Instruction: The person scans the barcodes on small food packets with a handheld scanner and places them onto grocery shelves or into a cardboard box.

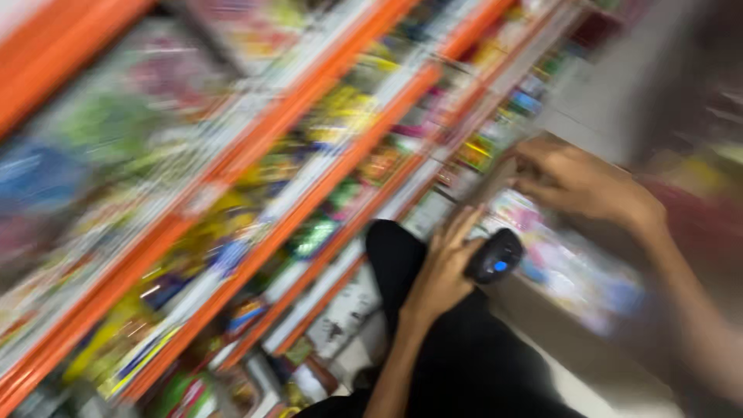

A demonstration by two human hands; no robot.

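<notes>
L hand (pixel 443 272): grip closed on small black handheld scanner (pixel 495 257) w/ blue light, centre of scene, above dark trouser knee (pixel 464 364). R hand (pixel 576 182): farther right, fingers curled at colourful packets (pixel 503 209); grip state unclear (blur). Left: orange-edged shelves (pixel 309 201) w/ packaged goods, blurred.

Orange shelves (pixel 309 205) are running across the view at a slant, and many colourful packets (pixel 340 116) are sitting on them in rows, too blurred to tell apart. White price strips (pixel 306 174) are lying along the shelf edges. Pale floor (pixel 580 391) is showing at the bottom right
</notes>
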